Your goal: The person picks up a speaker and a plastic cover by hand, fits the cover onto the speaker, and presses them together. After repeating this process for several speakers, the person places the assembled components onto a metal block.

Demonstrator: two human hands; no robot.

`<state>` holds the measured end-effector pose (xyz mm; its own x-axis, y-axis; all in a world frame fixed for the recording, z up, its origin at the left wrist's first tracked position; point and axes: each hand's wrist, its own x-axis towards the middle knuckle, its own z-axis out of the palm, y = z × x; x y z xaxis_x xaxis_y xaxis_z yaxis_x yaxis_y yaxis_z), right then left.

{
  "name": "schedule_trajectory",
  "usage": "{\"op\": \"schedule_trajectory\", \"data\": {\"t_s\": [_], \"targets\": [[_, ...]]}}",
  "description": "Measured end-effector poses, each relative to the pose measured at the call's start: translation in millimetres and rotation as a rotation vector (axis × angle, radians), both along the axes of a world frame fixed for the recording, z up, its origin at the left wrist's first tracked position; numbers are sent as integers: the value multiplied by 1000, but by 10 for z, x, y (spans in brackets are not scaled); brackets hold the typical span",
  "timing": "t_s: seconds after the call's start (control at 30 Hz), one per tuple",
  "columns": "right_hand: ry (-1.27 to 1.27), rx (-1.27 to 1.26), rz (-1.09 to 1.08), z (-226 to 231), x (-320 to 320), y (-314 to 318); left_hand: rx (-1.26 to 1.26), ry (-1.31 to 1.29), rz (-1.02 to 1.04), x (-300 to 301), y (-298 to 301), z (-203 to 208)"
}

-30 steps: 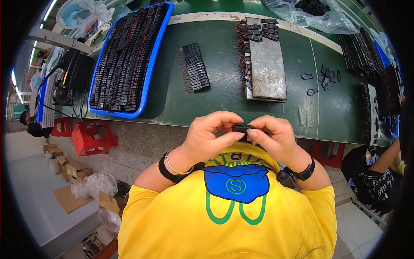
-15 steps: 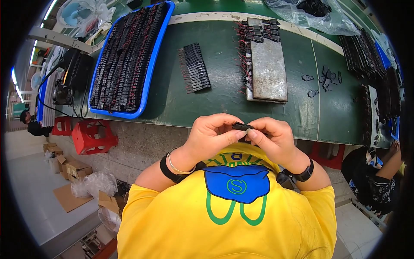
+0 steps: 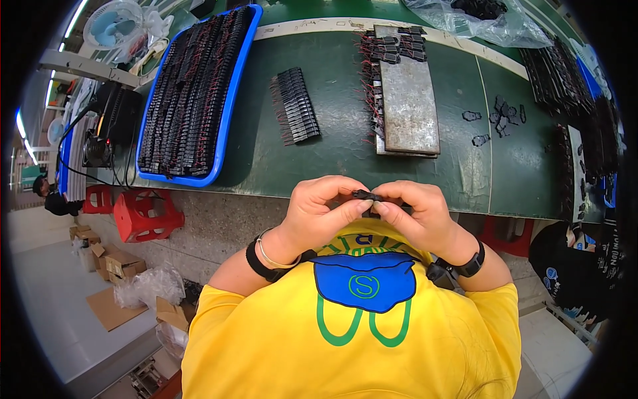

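Note:
Both my hands meet close to my chest, over the near edge of the green table [image 3: 345, 153]. My left hand [image 3: 319, 213] and my right hand [image 3: 419, 216] pinch one small black plastic part [image 3: 365, 196] between their fingertips. Most of the part is hidden by my fingers. Each wrist wears a black band, and the left also has a thin bracelet. On the table ahead lies a row of black parts with red wires [image 3: 296, 106].
A blue tray [image 3: 229, 113] packed with black wired parts sits at the left. A grey metal plate [image 3: 409, 106] with parts along its edge lies centre-right. Loose black pieces [image 3: 495, 116] lie further right. A red stool [image 3: 146, 213] stands under the table. Another person's cap [image 3: 571, 266] shows at right.
My hands stay together on the small black part; the fingers have shifted only slightly.

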<state>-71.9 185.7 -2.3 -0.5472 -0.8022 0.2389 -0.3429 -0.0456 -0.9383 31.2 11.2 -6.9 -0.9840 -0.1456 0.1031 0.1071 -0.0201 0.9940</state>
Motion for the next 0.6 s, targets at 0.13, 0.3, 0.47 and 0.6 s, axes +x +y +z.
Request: {"op": "schedule_trajectory", "data": {"t_s": [0.13,0.3,0.47,0.6], "targets": [[174,-54,26,-31,-45,-31,-68,65,-15,-10,-22,-8],[388,-161,9,-36,-51,-73,-107,151,-46,-3,-47,-55],[442,-176,0,-20,-69,-67,-60,138,-60,-11,-31,-66],[461,-181,-20,-26,-73,-51,-48,63,-80,-24,-40,-6]]}}
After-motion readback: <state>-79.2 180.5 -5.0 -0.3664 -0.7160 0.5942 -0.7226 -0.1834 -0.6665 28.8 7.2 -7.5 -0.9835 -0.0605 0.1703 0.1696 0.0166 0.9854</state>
